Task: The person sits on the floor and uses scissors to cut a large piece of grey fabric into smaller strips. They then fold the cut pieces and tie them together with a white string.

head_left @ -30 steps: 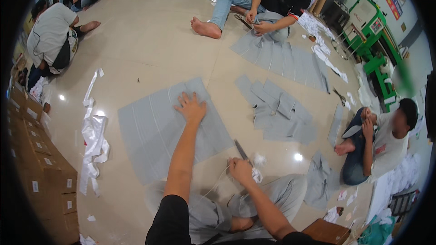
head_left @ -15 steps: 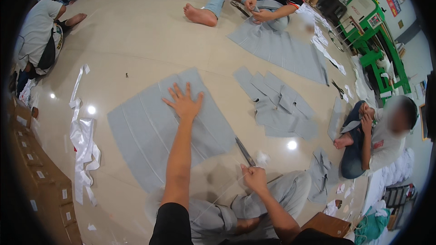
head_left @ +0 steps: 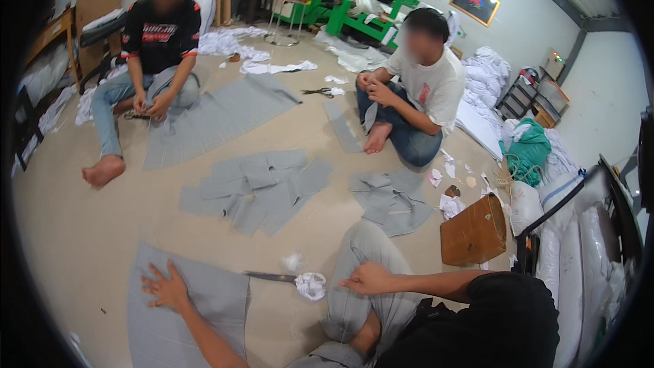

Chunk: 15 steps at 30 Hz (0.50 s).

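My left hand (head_left: 165,285) lies with spread fingers on a large grey fabric panel (head_left: 146,327) on the floor at lower left. My right hand (head_left: 364,279) is closed in a pinch above my bent right knee, apparently on a thin thread that is faint here. Just left of that hand, long scissors (head_left: 269,276) lie on the floor, their handles wrapped in white material (head_left: 310,286). A small white tuft (head_left: 293,262) is beside them. Two piles of cut grey pieces (head_left: 255,184) (head_left: 388,204) lie further forward.
Two seated co-workers, one in black (head_left: 157,54), one in white (head_left: 422,95), work with grey pieces in their hands. A green machine (head_left: 340,0) stands behind them. At right are a brown box (head_left: 470,232), white bundles (head_left: 484,75) and a black frame (head_left: 599,184).
The view has swung up and to the right. My left hand remains spread on the panel. My closed right hand has moved rightward from the scissor handles to over my knee.
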Each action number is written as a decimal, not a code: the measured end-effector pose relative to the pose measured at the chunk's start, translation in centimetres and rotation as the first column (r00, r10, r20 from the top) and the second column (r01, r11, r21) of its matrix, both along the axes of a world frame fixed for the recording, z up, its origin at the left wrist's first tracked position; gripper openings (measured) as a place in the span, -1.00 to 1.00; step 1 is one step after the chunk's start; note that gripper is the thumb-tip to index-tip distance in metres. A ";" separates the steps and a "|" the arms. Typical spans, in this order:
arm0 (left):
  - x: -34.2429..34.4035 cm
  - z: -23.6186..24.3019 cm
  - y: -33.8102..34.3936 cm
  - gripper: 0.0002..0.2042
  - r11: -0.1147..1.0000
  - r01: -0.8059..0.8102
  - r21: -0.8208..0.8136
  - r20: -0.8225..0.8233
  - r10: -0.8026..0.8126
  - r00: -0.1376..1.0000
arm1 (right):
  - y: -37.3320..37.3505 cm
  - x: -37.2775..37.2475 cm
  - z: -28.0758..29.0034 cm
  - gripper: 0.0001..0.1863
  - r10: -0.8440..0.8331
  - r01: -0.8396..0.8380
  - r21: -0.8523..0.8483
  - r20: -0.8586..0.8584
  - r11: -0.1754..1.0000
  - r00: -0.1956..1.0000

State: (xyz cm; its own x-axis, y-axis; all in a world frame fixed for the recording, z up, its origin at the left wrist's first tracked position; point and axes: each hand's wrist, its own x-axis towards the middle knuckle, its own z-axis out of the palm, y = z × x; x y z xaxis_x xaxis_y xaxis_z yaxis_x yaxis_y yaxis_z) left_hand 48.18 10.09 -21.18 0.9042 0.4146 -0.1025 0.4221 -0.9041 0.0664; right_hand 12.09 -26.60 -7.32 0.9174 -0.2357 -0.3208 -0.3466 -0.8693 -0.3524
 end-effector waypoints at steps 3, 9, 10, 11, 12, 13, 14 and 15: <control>0.0 -0.3 -0.1 -0.20 1.000 0.003 -0.019 -0.015 -0.003 1.000 | -2.0 -2.7 1.6 -0.33 -0.010 0.012 -0.053 0.045 0.998 0.999; 0.4 -0.8 1.0 -0.20 1.000 -0.007 -0.001 -0.002 0.007 1.000 | -4.5 -5.6 4.6 -0.33 -0.057 0.067 -0.197 0.054 0.978 0.997; 0.3 -1.1 1.0 -0.20 1.000 -0.004 -0.004 -0.003 0.004 1.000 | -5.2 -6.4 4.8 -0.34 -0.063 0.072 -0.230 0.046 0.971 0.997; 0.3 -1.1 1.0 -0.20 1.000 -0.003 -0.005 -0.004 0.003 1.000 | -5.7 -7.0 5.0 -0.34 -0.075 0.082 -0.272 0.036 0.959 0.997; 0.3 -1.0 1.0 -0.20 1.000 -0.006 -0.007 -0.002 0.006 1.000 | -6.5 -7.3 5.3 -0.34 -0.085 0.089 -0.313 0.028 0.945 0.996; 0.3 -1.0 1.0 -0.20 1.000 -0.010 -0.009 0.000 0.010 1.000 | -7.2 -7.8 5.4 -0.34 -0.093 0.094 -0.354 0.021 0.930 0.995; 0.5 -1.1 1.0 -0.20 1.000 0.000 0.000 0.016 0.000 1.000 | -7.8 -8.4 5.3 -0.34 -0.102 0.108 -0.366 0.036 0.924 0.994; 0.4 -1.3 1.3 -0.20 1.000 0.003 0.010 0.029 -0.003 1.000 | -8.6 -9.1 5.1 -0.34 -0.103 0.114 -0.376 0.048 0.920 0.994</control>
State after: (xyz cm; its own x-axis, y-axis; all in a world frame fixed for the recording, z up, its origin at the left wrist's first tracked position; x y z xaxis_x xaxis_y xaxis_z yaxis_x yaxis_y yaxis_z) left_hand 48.59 11.35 -22.48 0.9081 0.4125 -0.0717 0.4171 -0.9062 0.0696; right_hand 3.04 -35.22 -2.20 0.8865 -0.4327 -0.1640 -0.4410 -0.8974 -0.0164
